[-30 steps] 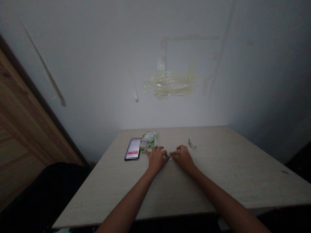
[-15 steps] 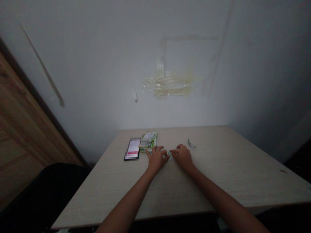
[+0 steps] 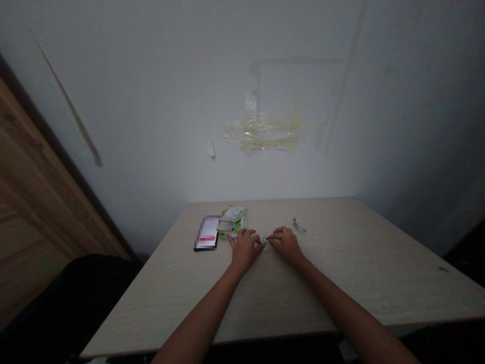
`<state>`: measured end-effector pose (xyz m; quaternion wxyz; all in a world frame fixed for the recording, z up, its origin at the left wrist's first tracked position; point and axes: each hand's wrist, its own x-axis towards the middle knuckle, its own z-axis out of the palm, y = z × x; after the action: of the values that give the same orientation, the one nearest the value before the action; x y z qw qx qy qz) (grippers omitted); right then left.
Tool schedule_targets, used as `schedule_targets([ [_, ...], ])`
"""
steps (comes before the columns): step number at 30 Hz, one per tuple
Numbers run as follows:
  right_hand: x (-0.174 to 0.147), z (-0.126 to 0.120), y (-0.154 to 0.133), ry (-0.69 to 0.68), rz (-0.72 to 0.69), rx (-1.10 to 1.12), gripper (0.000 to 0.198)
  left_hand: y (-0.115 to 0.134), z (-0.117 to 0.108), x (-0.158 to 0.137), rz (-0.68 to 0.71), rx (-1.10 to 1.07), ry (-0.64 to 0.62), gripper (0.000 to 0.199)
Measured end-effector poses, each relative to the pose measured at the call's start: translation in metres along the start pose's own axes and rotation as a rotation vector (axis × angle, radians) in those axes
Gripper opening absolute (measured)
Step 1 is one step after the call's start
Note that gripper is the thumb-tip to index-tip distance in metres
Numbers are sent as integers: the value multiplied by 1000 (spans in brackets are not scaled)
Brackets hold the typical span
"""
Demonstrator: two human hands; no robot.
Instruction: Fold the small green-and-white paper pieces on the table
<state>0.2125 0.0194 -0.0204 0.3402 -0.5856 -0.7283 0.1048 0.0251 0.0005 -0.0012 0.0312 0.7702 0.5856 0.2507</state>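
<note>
Between my hands, a small green-and-white plastic wrapper (image 3: 264, 243) lies low over the table, partly covered by fingers. My left hand (image 3: 244, 247) pinches its left side with thumb and index finger, the other fingers spread. From the right, my right hand (image 3: 285, 243) has its fingertips pinched together at the wrapper's edge. Just beyond my left hand is a pile of flat green-and-white wrappers (image 3: 232, 221). A narrow folded wrapper (image 3: 299, 225) rests on the table past my right hand.
A phone (image 3: 206, 233) with its screen lit lies left of the pile. The pale wooden table (image 3: 341, 273) meets a wall (image 3: 166, 101) with peeling tape (image 3: 261, 134). A wooden door (image 3: 45, 187) and a black chair back (image 3: 76, 298) are at the left.
My right hand's fingertips have shifted very slightly at the wrapper. My left hand stays in place, and the camera view has moved a little.
</note>
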Motion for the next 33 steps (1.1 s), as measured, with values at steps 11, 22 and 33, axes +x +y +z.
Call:
schedule_targets([
  [11,-2,-4,-15,-2,-19,-96,13,-4,3,3,-9,13,1,11],
  [22,-2,-5,-18,-6,4,-111,13,-1,-1,2,-26,23,-13,12],
  [33,-2,-9,-14,-60,-40,-105,18,1,-1,1,-39,7,-18,13],
])
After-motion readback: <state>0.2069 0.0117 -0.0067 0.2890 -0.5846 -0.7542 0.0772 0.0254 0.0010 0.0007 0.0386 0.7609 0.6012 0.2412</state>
